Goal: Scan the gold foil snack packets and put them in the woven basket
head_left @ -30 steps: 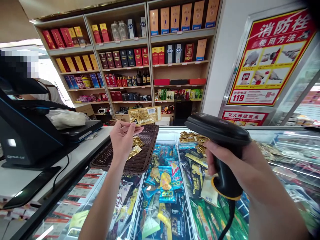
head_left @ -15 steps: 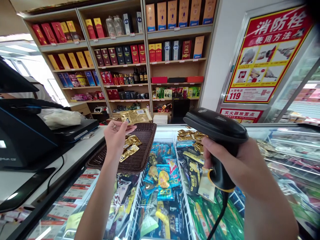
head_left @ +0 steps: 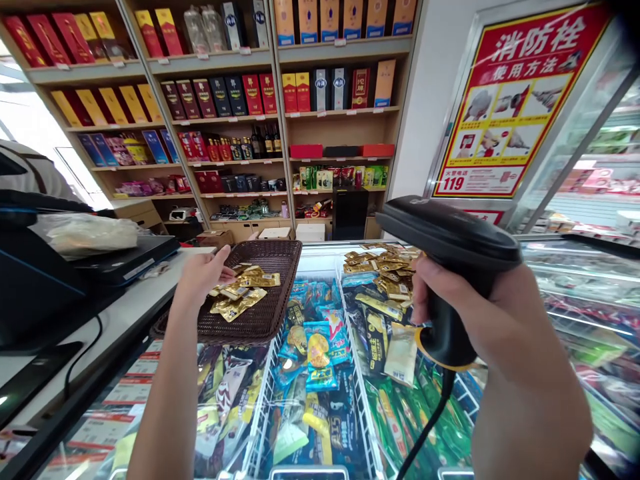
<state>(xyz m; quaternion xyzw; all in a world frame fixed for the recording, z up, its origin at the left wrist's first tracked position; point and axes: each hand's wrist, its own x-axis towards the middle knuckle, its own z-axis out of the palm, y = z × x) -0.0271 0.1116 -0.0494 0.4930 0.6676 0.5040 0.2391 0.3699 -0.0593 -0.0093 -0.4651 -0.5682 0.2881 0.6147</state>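
My right hand (head_left: 465,300) is wrapped around the grip of a black barcode scanner (head_left: 450,233), its head pointing forward and left and its cord hanging down. My left hand (head_left: 203,277) is over the left part of a brown woven basket (head_left: 270,320), thumb raised apart from the fingers. No packet shows in that hand; some of its fingers are partly hidden. Just beside its fingertips lie several small gold foil packets (head_left: 240,303) in the basket. More gold packets (head_left: 393,270) are heaped on the freezer's glass, left of the scanner.
Below the glass, the chest freezer holds blue ice-cream packs (head_left: 320,353) and green ones (head_left: 400,420), split by white wire dividers (head_left: 360,387). A counter scale (head_left: 140,260) with plastic bags stands left. Shelves of boxed bottles (head_left: 220,120) line the back wall.
My left hand has lowered toward the basket, and the gold packet it held up is no longer visible in it. The view has shifted; the scanner stays in my right hand.
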